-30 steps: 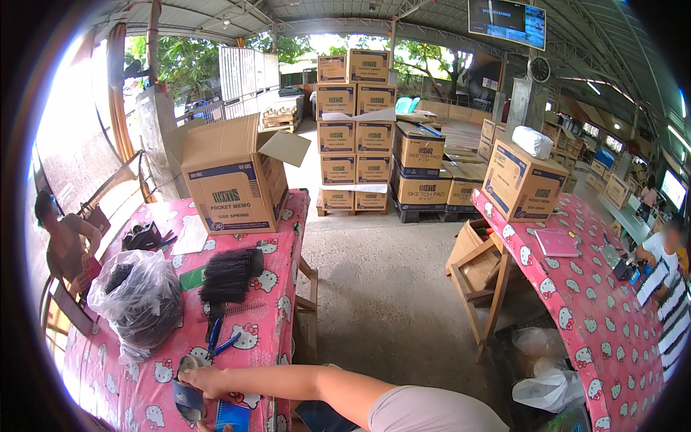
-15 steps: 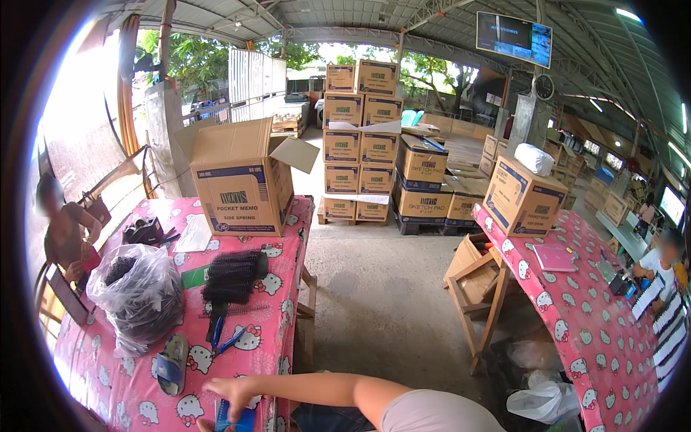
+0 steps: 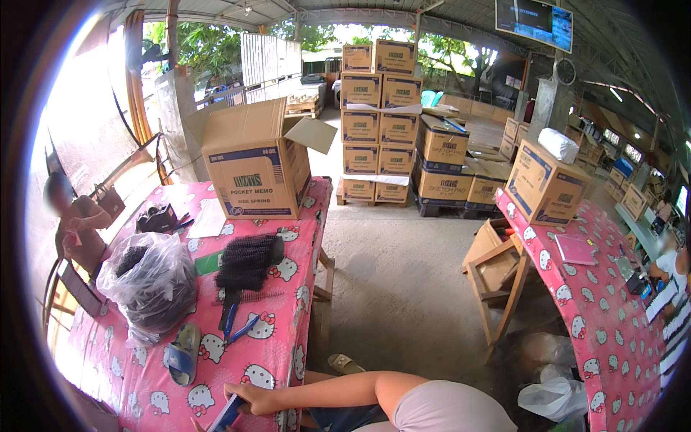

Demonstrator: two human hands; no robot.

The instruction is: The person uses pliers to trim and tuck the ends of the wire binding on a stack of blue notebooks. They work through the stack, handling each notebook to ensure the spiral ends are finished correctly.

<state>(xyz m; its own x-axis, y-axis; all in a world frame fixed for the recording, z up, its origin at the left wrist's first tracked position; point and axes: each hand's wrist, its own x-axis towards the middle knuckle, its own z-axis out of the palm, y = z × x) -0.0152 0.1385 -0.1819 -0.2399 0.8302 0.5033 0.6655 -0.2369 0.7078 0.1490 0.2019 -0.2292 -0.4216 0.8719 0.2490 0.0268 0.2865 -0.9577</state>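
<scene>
At the lower edge, my right hand (image 3: 248, 398) is closed on the upper end of a small blue spiral notebook (image 3: 227, 413), which is held tilted over the table's near end. Only fingertips of my left hand (image 3: 199, 426) show, beside the notebook's lower end; they seem to grip it, and the rest lies out of the picture. Farther up the table are a blue-grey slipper (image 3: 184, 354), blue-handled pliers (image 3: 243, 328) and a pile of black spiral coils (image 3: 248, 263). A clear plastic bag (image 3: 147, 291) full of black coils stands to the left.
An open carton (image 3: 252, 169) stands at the far end of the pink patterned table (image 3: 277, 353). Another pink table (image 3: 568, 288) at right bears a closed carton (image 3: 540, 183). Stacked cartons (image 3: 380, 122) rise beyond the aisle. One person (image 3: 79, 223) is at left, another (image 3: 673, 270) at right.
My right hand was stretched over the notebook and is now closed on its end. The notebook has tipped to a slant. The whole view has shifted, so the tables appear farther right and higher.
</scene>
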